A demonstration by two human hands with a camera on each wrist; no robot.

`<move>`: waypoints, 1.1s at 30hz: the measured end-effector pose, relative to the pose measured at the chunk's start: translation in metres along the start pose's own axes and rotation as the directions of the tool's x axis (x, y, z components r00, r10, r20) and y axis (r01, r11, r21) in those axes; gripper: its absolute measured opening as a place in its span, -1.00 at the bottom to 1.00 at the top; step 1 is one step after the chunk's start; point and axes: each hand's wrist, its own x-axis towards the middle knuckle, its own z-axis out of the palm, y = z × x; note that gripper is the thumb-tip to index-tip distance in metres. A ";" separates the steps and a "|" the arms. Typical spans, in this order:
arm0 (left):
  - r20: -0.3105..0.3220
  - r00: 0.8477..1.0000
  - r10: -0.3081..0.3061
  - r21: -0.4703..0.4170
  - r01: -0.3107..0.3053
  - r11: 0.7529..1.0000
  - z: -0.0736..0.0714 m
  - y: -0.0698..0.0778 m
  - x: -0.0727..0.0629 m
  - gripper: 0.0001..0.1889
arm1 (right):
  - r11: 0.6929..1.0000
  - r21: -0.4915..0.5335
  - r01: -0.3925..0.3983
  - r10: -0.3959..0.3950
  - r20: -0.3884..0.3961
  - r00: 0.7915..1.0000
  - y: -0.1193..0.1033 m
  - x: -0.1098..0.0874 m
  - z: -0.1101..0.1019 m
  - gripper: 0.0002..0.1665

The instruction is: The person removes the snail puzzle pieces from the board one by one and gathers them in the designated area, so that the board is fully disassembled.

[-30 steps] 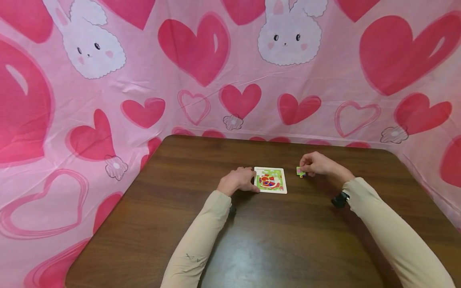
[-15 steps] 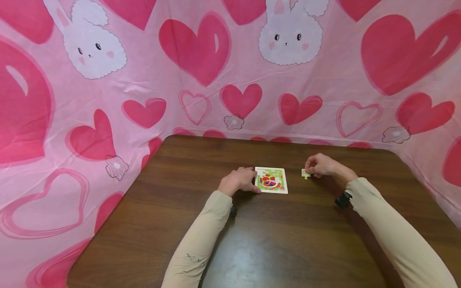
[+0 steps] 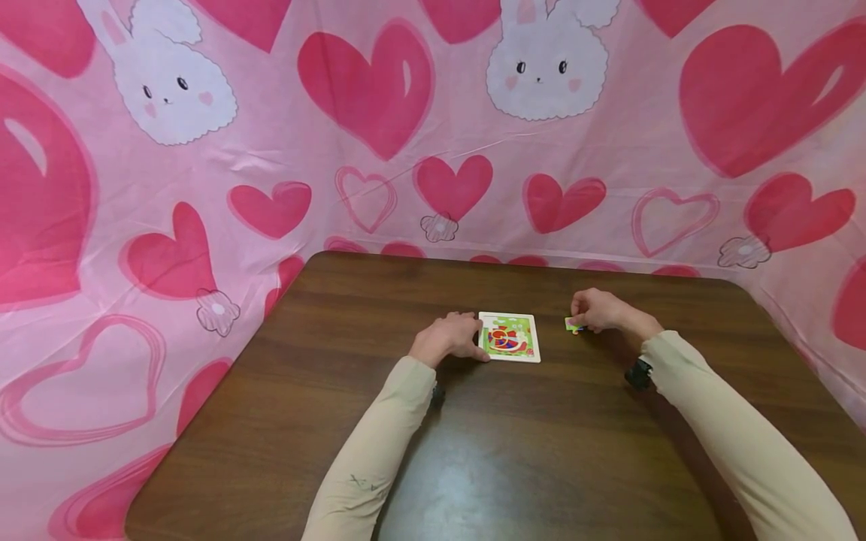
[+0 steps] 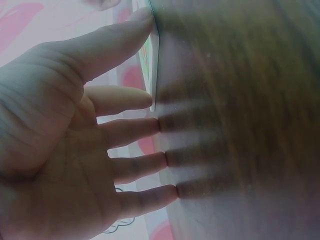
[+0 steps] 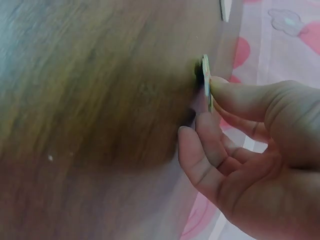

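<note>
A square jigsaw puzzle board point(image 3: 533, 355) with a white border and a green, red and blue picture lies on the table. At its left edge rests my left hand point(image 3: 448, 338), thumb and index finger touching the rim. The left wrist view shows that hand's fingers point(image 4: 132, 131) straight, their tips on the tabletop. To the right of the board, my right hand point(image 3: 602, 309) pinches a small green and pink puzzle piece point(image 3: 572, 326). Seen edge-on in the right wrist view, the puzzle piece point(image 5: 207, 82) is a thin slab tilted just off the table, held by the thumb.
The dark brown wooden table point(image 3: 514, 451) has rounded far corners. A pink cloth point(image 3: 467, 83) printed with hearts and rabbits hangs behind it and along the sides. Black bands with wrist cameras point(image 3: 639, 373) sit below the sleeve cuffs.
My right hand has shifted slightly right with the puzzle piece, away from the board, and the piece now shows at a flatter angle. The left hand keeps its place on the board.
</note>
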 end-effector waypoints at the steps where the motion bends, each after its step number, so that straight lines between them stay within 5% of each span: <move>1: 0.000 1.000 -0.002 0.001 0.002 1.000 0.000 0.000 0.000 -0.23 | 1.000 -0.026 -0.002 0.002 -0.005 1.000 -0.001 0.000 0.000 -0.74; 11: -0.007 1.000 -0.006 -0.003 0.006 1.000 -0.001 0.000 -0.001 -0.24 | 0.987 -0.155 -0.033 0.028 -0.035 0.999 -0.015 0.000 0.002 -0.75; 33: -0.003 1.000 -0.006 0.006 0.006 1.000 0.001 0.001 0.001 -0.21 | 0.989 -0.097 0.112 -0.127 -0.161 0.979 -0.038 0.014 0.019 -0.83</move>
